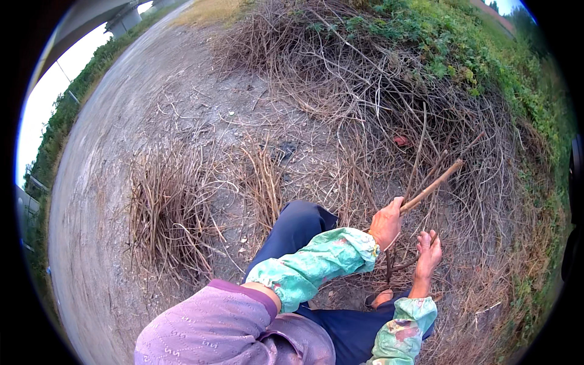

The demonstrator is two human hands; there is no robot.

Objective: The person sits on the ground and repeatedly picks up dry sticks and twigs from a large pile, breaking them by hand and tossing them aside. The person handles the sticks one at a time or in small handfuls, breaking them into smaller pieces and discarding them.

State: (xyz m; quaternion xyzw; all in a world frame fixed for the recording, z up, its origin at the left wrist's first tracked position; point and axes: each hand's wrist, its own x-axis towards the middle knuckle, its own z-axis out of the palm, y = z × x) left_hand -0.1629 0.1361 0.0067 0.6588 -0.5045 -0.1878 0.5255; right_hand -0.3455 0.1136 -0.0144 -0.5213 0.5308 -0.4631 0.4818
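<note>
Head: two hands (384, 225) (429, 255), one thick stick (432, 187)

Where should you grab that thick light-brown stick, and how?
Probably around the bare middle of the thick light-brown stick, with the right grip coming from the lower right. The left grip holds it lower down, and the rest sticks out up and rightward, nearly straight, so it should be easy to wrap around. A thinner, darker stick lies along its upper-left side.
</note>
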